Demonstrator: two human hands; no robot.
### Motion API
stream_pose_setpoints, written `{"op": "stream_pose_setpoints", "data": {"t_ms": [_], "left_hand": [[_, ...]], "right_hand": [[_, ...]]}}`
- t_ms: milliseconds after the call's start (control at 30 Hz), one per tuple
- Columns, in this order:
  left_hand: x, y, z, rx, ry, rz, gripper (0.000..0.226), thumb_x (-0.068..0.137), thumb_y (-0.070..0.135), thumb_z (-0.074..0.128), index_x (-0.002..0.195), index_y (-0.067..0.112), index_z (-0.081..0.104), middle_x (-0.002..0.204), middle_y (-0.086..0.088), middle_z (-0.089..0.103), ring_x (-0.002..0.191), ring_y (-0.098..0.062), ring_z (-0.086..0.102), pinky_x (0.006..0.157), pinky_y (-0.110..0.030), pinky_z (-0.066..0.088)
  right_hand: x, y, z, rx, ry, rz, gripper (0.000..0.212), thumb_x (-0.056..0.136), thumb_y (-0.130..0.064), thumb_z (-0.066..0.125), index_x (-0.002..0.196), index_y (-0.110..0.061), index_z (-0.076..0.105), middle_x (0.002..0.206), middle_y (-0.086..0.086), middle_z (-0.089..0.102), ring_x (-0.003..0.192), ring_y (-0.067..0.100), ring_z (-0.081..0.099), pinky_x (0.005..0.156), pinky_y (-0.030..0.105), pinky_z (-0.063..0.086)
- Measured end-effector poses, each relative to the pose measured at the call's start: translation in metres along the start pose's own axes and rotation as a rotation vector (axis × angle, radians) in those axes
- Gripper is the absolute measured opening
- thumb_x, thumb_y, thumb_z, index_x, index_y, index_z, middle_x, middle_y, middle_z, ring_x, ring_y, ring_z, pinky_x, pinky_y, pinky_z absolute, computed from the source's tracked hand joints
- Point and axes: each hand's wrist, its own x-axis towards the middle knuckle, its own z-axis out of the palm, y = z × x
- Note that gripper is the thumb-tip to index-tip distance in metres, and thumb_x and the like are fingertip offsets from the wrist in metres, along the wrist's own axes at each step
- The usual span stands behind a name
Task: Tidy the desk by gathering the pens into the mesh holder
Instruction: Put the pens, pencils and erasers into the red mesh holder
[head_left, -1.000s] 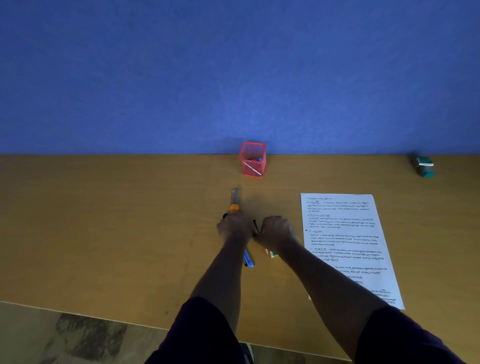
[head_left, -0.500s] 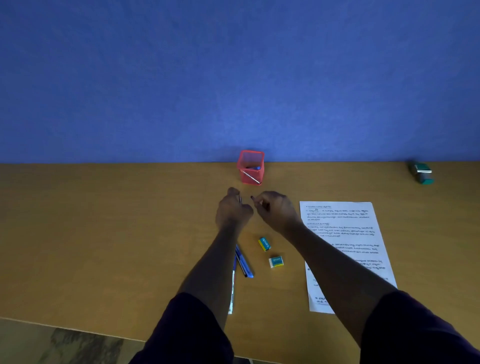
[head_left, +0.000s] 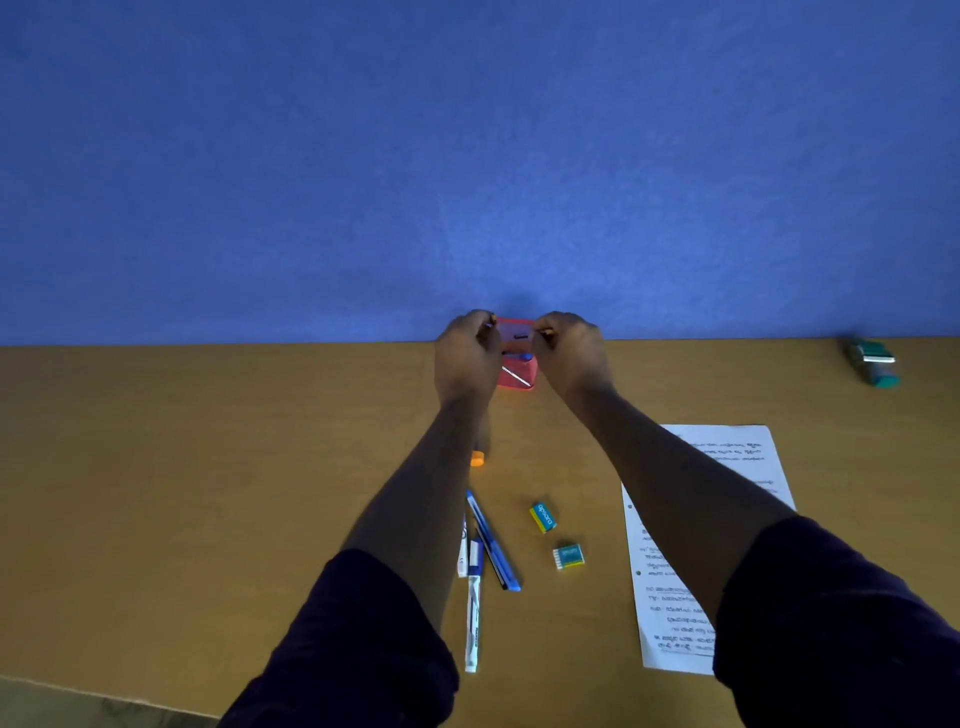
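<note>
The red mesh holder (head_left: 519, 376) stands at the desk's far edge against the blue wall, with a blue-tipped pen and a white pen inside. My left hand (head_left: 467, 358) and my right hand (head_left: 569, 353) are on either side of its rim. Each hand is pinched on a thin pen, and only the short ends show at the fingertips. On the desk lie a blue pen (head_left: 493, 540), a white pen (head_left: 471, 623) and another white pen (head_left: 462, 553). An orange-capped pen (head_left: 477, 458) is partly hidden behind my left forearm.
Two small erasers (head_left: 543, 517) (head_left: 568, 557) lie right of the loose pens. A printed sheet of paper (head_left: 727, 452) lies under my right forearm. A teal stapler (head_left: 875, 361) sits at the far right by the wall.
Both hands lifted from the pile of pens and moved away from me to the holder's rim, each carrying a thin pen. The loose pens and erasers are now uncovered.
</note>
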Motion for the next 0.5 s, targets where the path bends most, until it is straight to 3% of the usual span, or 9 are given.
{"op": "stream_pose_setpoints", "data": {"t_ms": [100,267,400,500], "left_hand": [[0.003,-0.004,0.009,0.037,-0.037,-0.008,0.018,0.094,0.012,0.059,0.105,0.008,0.072,0.098,-0.008,0.073,0.090,-0.024,0.067,0.077,-0.041,0.056],[0.006,-0.012,0.024,0.139,-0.146,-0.029,0.020,0.094,0.017,0.060,0.108,0.011,0.073,0.102,-0.009,0.070,0.092,-0.025,0.066,0.076,-0.038,0.055],[0.007,-0.017,0.032,0.220,-0.214,-0.030,0.020,0.095,0.021,0.058,0.104,0.016,0.076,0.100,-0.007,0.072,0.092,-0.025,0.067,0.073,-0.034,0.053],[0.006,-0.018,0.035,0.228,-0.235,-0.036,0.021,0.093,0.019,0.058,0.100,0.018,0.078,0.099,-0.007,0.076,0.093,-0.027,0.069,0.077,-0.036,0.055]], "right_hand": [[0.004,0.005,0.009,-0.100,-0.078,0.014,0.016,0.090,-0.011,0.055,0.091,-0.006,0.070,0.092,0.014,0.071,0.083,0.030,0.065,0.066,0.032,0.048],[0.003,0.011,0.017,-0.073,-0.090,0.013,0.018,0.092,-0.010,0.054,0.075,-0.012,0.059,0.078,0.014,0.068,0.063,0.023,0.054,0.058,0.024,0.032],[0.004,0.018,0.019,-0.089,-0.119,-0.014,0.015,0.094,-0.014,0.053,0.086,-0.007,0.064,0.083,0.014,0.068,0.070,0.027,0.059,0.060,0.031,0.043],[0.002,0.022,0.017,-0.107,-0.113,-0.038,0.016,0.092,-0.013,0.051,0.092,-0.006,0.065,0.090,0.016,0.070,0.082,0.034,0.064,0.070,0.039,0.051]]}}
